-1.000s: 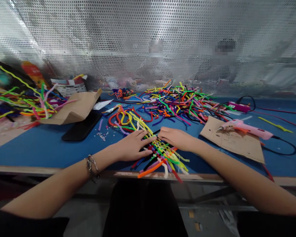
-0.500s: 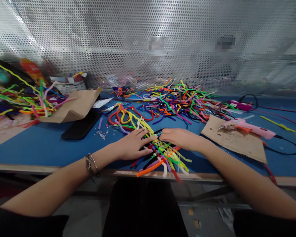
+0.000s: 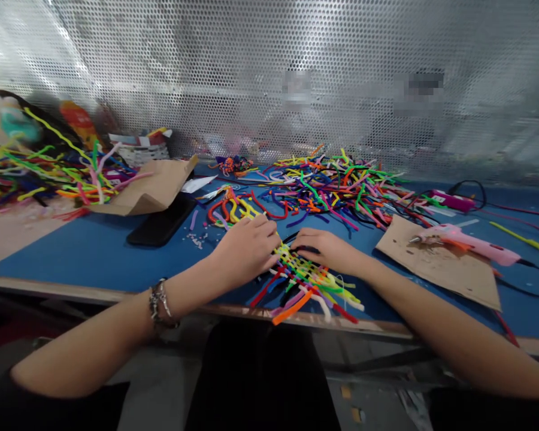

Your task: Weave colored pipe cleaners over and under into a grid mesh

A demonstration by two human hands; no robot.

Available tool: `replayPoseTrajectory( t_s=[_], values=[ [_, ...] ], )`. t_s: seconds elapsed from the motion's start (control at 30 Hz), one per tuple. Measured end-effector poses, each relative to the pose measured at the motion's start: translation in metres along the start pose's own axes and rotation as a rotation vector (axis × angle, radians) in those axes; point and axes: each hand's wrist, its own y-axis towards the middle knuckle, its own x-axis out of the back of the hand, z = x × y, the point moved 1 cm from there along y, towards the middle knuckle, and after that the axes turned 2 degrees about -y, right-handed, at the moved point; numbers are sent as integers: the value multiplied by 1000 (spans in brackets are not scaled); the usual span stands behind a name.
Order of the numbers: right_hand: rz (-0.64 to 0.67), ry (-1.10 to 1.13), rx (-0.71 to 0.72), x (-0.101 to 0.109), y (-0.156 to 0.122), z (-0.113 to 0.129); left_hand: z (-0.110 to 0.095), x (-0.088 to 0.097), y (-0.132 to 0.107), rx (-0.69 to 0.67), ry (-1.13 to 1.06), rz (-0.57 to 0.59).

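Note:
A woven mat of colored pipe cleaners lies near the table's front edge, its loose ends fanning toward me. My left hand grips the mat's left side, fingers curled and thumb bent in. On the other side, my right hand is closed with bent fingers on the mat's upper right edge, beside a black strand. What exactly its fingertips pinch is partly hidden. Yellow and red looped pipe cleaners stretch out beyond my left hand.
A pile of loose pipe cleaners lies at the back. At right, a pink glue gun rests on cardboard. To the left are a black phone, a folded cardboard sheet and more pipe cleaners. A perforated metal panel stands behind.
My left hand has gone from lying flat with fingers spread on the mat to curled fingers gripping its side. The mat's loose ends have turned slightly. The whole view has shifted a little.

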Motion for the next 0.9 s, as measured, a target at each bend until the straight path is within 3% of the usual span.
replayPoseTrajectory(
  t_s=[0.17,0.3,0.43,0.63,0.9],
  values=[
    [7,-65,12,0,-1,2,-22,-10,-5,107,-87,155],
    [-28,-66,29,1,0,8,-19,-20,-10,106,-165,144],
    [39,-64,-80,-1,0,14,-4,-25,-10,46,-236,158],
    [-10,-36,-165,-5,-2,17,-5,-23,-11,71,-60,3],
    [-64,78,-134,-7,-2,15,-12,-27,-12,134,-57,106]
  ],
)
